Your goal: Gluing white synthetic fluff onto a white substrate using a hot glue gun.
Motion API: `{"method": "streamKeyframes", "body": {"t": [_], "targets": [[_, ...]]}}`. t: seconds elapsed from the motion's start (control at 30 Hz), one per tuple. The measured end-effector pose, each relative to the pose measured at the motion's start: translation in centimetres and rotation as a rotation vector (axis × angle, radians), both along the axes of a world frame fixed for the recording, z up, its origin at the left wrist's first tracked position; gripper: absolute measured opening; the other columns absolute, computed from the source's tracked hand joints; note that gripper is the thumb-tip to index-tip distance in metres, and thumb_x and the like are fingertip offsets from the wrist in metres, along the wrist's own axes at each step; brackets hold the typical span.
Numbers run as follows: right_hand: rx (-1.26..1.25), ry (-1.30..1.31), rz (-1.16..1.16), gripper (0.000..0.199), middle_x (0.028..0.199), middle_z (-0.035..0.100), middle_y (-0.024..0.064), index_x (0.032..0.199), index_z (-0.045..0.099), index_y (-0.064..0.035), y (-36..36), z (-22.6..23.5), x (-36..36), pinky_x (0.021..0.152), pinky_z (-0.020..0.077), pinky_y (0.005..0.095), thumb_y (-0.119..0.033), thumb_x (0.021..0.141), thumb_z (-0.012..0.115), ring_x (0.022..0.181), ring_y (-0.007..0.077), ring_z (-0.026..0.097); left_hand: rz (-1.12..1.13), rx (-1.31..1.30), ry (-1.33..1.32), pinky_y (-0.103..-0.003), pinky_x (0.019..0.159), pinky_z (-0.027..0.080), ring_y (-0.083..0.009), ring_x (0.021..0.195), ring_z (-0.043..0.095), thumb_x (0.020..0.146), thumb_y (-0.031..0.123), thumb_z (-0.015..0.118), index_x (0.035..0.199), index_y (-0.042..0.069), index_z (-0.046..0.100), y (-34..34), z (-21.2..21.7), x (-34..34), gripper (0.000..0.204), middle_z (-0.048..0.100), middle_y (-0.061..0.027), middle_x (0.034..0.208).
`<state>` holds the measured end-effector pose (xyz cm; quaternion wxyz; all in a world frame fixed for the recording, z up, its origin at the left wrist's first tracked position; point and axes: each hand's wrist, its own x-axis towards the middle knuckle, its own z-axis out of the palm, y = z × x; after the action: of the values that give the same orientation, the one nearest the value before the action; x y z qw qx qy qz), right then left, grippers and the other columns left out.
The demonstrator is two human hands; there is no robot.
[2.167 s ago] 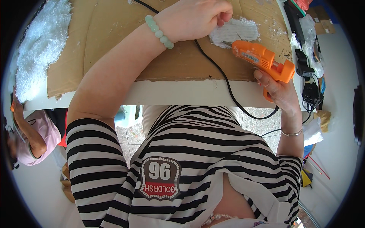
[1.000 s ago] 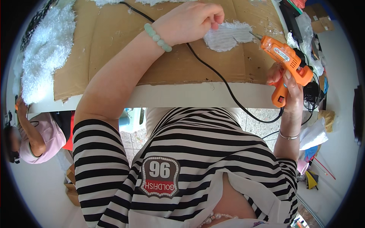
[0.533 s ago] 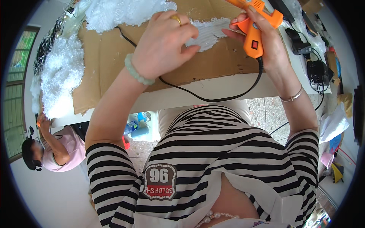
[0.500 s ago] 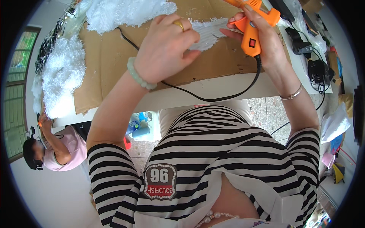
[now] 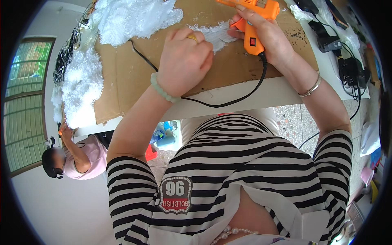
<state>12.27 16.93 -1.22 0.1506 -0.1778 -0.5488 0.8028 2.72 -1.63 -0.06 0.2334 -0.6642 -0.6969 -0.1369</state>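
An orange hot glue gun point(image 5: 254, 30) is in my right hand point(image 5: 274, 41). Its nozzle points left, and one finger lies at its trigger. Below the nozzle, a flat white fringed piece point(image 5: 216, 37) lies on the brown cardboard point(image 5: 134, 73). My left hand point(image 5: 183, 59) is curled closed at the left end of that piece, back of the hand up. Its fingertips are hidden, so what they pinch, if anything, does not show. The gun's black cord point(image 5: 228, 105) loops down along the table edge and passes beneath my left wrist.
White fluffy fringe is heaped at the far left point(image 5: 134, 20) and along the left side point(image 5: 83, 81). Black adapters and cables point(image 5: 351, 73) sit at the table's right edge. A person in pink point(image 5: 92, 159) works at the left, holding something orange. A blue container point(image 5: 165, 141) stands below the table.
The glue gun and my right hand have shifted left and slightly away, closer to my left hand. My left hand has turned slightly, its fingers curled more tightly. The whole view has swung a little.
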Motion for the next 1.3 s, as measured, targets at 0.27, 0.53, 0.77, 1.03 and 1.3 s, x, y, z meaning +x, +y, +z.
{"method": "streamKeyframes", "body": {"t": [0.27,0.53,0.77,1.03,1.3], "targets": [[0.143,0.05,0.047,0.027,0.088,0.062,0.0028,0.098,0.06,-0.005,-0.6,-0.1,0.1,0.076,0.0507,0.0296,-0.031,0.091,0.058,0.082,0.0155,0.063,0.229,-0.017,-0.506,-0.038,0.069,0.045,-0.0261,0.073,0.055,0.065,0.009,0.067,0.067,0.009,0.06,0.3,-1.4,-2.4,0.008,0.056,-0.0025,0.069],[0.143,0.094,0.032,0.03,0.094,0.062,0.0019,0.108,0.06,-0.0052,-0.4,-1.1,0.2,0.078,0.0497,0.03,-0.03,0.091,0.057,0.086,0.013,0.06,0.031,0.103,-0.461,-0.036,0.076,0.042,-0.026,0.077,0.054,0.065,0.008,0.07,0.08,0.011,0.062,0.2,-0.8,-2.5,0.017,0.057,-0.0028,0.08],[0.12,0.046,0.062,0.033,0.096,0.062,0.0027,0.112,0.059,-0.0047,-0.2,-0.9,0.3,0.079,0.0485,0.0298,-0.031,0.091,0.057,0.09,0.0133,0.06,0.041,0.103,-0.093,-0.037,0.08,0.04,-0.0208,0.09,0.053,0.064,0.011,0.073,0.076,0.012,0.063,1.2,-0.2,-0.1,0.015,0.057,-0.0005,0.083],[0.151,0.046,0.074,0.033,0.096,0.063,0.0032,0.113,0.059,-0.0032,-0.5,-0.5,0.4,0.078,0.0474,0.0276,-0.028,0.093,0.055,0.088,0.0128,0.059,0.032,0.044,-0.299,-0.039,0.081,0.041,-0.0256,0.083,0.055,0.069,0.007,0.069,0.071,0.008,0.061,1.9,-0.7,-1.6,0.008,0.058,-0.0019,0.079],[0.197,0.059,0.083,0.033,0.096,0.063,0.0032,0.115,0.059,-0.0037,-0.5,-0.8,0.4,0.079,0.0469,0.0269,-0.028,0.093,0.054,0.089,0.0123,0.058,0.136,-0.037,-0.345,-0.038,0.075,0.043,-0.0278,0.081,0.055,0.069,0.009,0.071,0.082,0.008,0.06,2.3,-1.1,-2.7,0.016,0.059,-0.006,0.079]]}}
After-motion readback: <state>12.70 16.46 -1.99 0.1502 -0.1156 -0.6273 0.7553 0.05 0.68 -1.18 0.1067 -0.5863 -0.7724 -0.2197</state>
